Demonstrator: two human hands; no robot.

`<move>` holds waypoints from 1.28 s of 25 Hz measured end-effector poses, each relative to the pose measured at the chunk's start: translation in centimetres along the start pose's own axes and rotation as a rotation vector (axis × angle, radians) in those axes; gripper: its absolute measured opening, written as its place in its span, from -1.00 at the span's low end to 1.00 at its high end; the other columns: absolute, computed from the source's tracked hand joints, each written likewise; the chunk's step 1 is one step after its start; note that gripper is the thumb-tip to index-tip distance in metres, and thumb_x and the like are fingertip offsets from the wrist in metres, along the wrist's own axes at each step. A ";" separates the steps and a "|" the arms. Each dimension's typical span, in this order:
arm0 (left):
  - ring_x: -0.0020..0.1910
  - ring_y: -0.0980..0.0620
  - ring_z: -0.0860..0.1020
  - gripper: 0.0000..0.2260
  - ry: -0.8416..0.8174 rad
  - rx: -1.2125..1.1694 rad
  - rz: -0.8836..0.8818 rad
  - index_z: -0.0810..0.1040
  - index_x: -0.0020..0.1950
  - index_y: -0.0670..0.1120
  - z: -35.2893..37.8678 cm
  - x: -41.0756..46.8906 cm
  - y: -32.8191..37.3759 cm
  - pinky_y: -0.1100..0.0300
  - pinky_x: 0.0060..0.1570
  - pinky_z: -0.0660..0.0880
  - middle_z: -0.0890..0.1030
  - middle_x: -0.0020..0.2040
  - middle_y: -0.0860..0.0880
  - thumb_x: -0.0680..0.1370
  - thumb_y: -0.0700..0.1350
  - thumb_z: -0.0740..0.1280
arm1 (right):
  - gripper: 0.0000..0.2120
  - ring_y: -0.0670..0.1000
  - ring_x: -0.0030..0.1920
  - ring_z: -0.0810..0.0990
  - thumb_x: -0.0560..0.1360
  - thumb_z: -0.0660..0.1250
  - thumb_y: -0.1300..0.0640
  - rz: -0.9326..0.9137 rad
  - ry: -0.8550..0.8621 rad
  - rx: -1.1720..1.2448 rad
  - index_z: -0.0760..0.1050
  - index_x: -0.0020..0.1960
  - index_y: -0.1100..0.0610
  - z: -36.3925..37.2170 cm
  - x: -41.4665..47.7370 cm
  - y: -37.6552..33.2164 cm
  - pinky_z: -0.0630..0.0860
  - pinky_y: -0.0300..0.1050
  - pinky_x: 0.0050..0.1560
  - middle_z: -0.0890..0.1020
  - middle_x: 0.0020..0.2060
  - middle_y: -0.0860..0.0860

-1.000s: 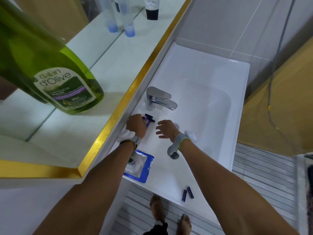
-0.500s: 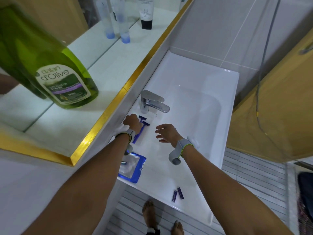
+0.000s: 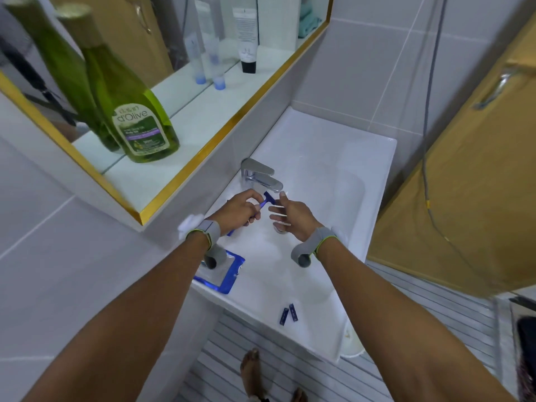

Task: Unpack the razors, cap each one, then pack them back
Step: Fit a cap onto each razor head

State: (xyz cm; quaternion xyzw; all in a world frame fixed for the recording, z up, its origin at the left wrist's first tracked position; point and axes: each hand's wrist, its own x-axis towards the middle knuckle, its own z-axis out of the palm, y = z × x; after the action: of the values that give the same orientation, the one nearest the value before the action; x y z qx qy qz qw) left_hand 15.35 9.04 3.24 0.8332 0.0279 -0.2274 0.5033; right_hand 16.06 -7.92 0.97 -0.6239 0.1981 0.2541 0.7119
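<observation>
1. The left hand (image 3: 237, 211) pinches a blue razor (image 3: 265, 201) by its handle, fingers curled around it, just in front of the tap (image 3: 259, 176). The razor's head points up and to the right, toward the tap's spout.
2. The right hand (image 3: 291, 214) is spread, fingers apart and holding nothing, just to the right of the razor's head and near the tap's spout. It does not touch the razor.
3. A second bit of blue (image 3: 230, 233) shows below the left wrist, in front of the tap; I cannot tell what it is.
4. Both wrists wear grey bands (image 3: 314, 245).
5. The razor packet (image 3: 222, 272), blue-edged with a clear face, lies flat on the sink's (image 3: 356, 158) left rim, nearer the viewer than the tap and partly under the left wrist.
6. Two small blue caps (image 3: 289, 313) lie side by side on the sink's front rim, well apart from the tap and from both hands.
7. Above and left of the tap, a gold-edged shelf (image 3: 203, 111) holds a green oil bottle (image 3: 127, 103) and several tubes (image 3: 246, 39).
</observation>
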 end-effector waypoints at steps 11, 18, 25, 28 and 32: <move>-0.33 0.05 0.47 -0.81 0.057 0.151 0.181 0.62 -0.13 -0.18 2.4 -4.4 -0.5 0.15 -0.17 0.44 0.61 -0.32 -0.03 0.59 -0.10 0.33 | -0.79 -0.08 -0.09 0.58 0.56 0.29 0.15 0.035 -0.271 0.204 0.52 0.16 0.21 -2.1 -4.3 3.9 0.55 -0.26 0.01 0.63 -0.07 0.02; -0.29 -0.02 0.52 -0.85 0.306 0.179 0.219 0.60 -0.21 -0.03 1.8 -5.7 -2.1 0.09 -0.10 0.51 0.60 -0.33 -0.03 0.55 -0.11 0.32 | -0.67 -0.09 -0.15 0.54 0.57 0.28 0.16 0.004 -0.233 0.298 0.46 0.29 0.27 1.6 -4.8 4.1 0.57 -0.31 -0.09 0.61 -0.07 0.03; -0.31 0.03 0.50 -0.82 0.220 0.186 0.188 0.58 -0.23 -0.02 -1.3 -6.8 -4.4 0.14 -0.13 0.46 0.59 -0.31 -0.03 0.57 -0.09 0.32 | -0.78 -0.09 -0.14 0.55 0.57 0.28 0.16 0.014 -0.207 0.228 0.49 0.19 0.21 5.3 -4.2 5.4 0.54 -0.28 -0.03 0.61 -0.10 0.03; -0.31 0.04 0.51 -0.83 0.111 0.230 0.135 0.61 -0.20 -0.08 -3.4 -7.4 -6.0 0.18 -0.12 0.47 0.60 -0.31 -0.03 0.57 -0.10 0.34 | -0.88 -0.09 -0.13 0.58 0.55 0.31 0.13 0.008 -0.121 0.181 0.56 0.03 0.15 7.6 -3.5 6.6 0.50 -0.28 -0.08 0.62 -0.13 0.00; -0.23 0.03 0.51 -0.80 0.215 0.254 0.021 0.61 -0.15 -0.13 -5.9 -8.6 -9.9 0.28 -0.13 0.40 0.59 -0.23 -0.01 0.60 -0.09 0.29 | -0.89 -0.09 -0.22 0.56 0.53 0.34 0.15 -0.086 -0.020 -0.060 0.62 -0.06 0.18 10.3 -2.1 8.0 0.49 -0.27 -0.18 0.64 -0.15 0.06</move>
State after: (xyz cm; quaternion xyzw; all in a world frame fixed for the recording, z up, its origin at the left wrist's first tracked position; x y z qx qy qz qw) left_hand 7.03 20.48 0.89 0.9099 0.0440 -0.1333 0.3904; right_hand 9.17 2.77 -2.58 -0.6504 0.1564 0.2352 0.7051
